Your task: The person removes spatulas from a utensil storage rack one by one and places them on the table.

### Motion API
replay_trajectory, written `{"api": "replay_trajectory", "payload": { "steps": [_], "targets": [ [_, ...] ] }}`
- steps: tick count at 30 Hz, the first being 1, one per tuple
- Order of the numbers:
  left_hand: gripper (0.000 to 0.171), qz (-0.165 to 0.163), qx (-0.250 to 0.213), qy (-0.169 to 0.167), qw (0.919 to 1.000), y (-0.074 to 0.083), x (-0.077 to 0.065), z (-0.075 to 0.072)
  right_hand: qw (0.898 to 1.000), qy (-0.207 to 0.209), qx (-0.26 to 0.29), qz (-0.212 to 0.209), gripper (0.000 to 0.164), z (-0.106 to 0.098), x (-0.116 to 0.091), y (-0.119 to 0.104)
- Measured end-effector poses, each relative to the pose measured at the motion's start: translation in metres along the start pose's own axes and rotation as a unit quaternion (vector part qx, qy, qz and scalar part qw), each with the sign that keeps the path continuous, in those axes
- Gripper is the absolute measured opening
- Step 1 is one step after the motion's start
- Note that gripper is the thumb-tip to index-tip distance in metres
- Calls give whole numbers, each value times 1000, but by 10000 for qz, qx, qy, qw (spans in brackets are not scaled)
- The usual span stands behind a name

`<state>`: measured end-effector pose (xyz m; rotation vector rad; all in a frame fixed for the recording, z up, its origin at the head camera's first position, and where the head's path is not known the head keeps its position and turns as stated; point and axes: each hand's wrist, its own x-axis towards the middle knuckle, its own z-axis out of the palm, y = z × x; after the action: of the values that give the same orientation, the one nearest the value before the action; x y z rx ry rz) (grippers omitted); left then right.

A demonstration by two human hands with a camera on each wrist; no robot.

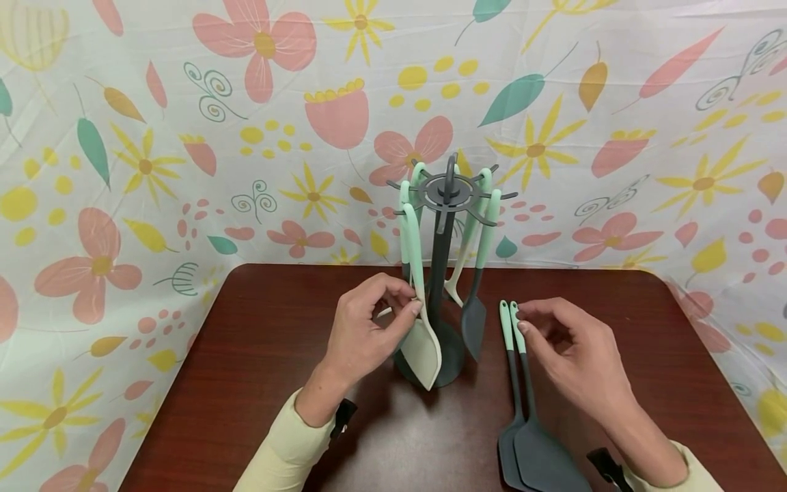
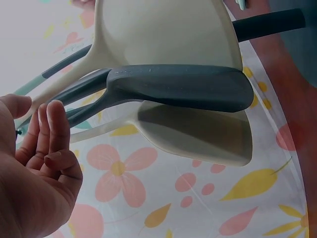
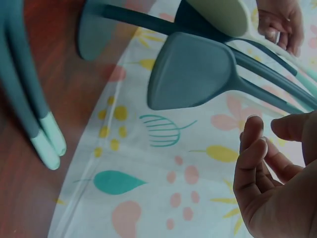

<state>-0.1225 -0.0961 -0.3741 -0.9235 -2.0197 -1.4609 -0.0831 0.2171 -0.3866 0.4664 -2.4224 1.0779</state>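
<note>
A dark utensil rack (image 1: 440, 256) stands upright, with several mint-handled utensils hanging from its hooked top. My left hand (image 1: 369, 321) pinches the neck of a cream turner (image 1: 424, 355) between thumb and fingers; its mint handle reaches up to a hook. In the left wrist view, the cream blade (image 2: 168, 34) spreads beyond the fingertips. My right hand (image 1: 578, 352) hovers by the mint handles of two dark utensils on the table, a wide turner (image 1: 547, 454) and a narrower one (image 1: 509, 454). The right wrist view shows its loosely bent fingers (image 3: 247, 168) holding nothing.
A dark turner (image 1: 473, 324) hangs on the rack's right side, and a cream utensil (image 1: 453, 287) hangs behind it. The brown table (image 1: 277, 342) ends at a flower-print cloth (image 1: 277, 137) at the back. The rack's round base (image 1: 451, 359) sits near mid-table.
</note>
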Motion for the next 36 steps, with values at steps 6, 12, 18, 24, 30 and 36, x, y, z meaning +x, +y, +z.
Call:
{"api": "replay_trajectory", "payload": {
  "steps": [6,12,18,24,30,36],
  "targets": [
    [9,-52,-35,-5,10000,1,0,0,9995,16,179,-256,46,5,11,-10],
    [9,-71,48,16,10000,1,0,0,9988,103,236,-423,57,11,21,-20],
    [9,-96,20,17,10000,1,-1,0,9980,304,229,-503,61,15,26,-26],
    [8,-120,18,26,9999,2,-1,0,9977,386,259,-487,69,17,31,-30],
    [8,-94,52,21,9999,2,-1,0,9972,425,317,-533,67,20,36,-34],
    [9,-102,63,11,9999,1,-1,0,9970,371,317,-608,67,24,40,-36]
  ]
}}
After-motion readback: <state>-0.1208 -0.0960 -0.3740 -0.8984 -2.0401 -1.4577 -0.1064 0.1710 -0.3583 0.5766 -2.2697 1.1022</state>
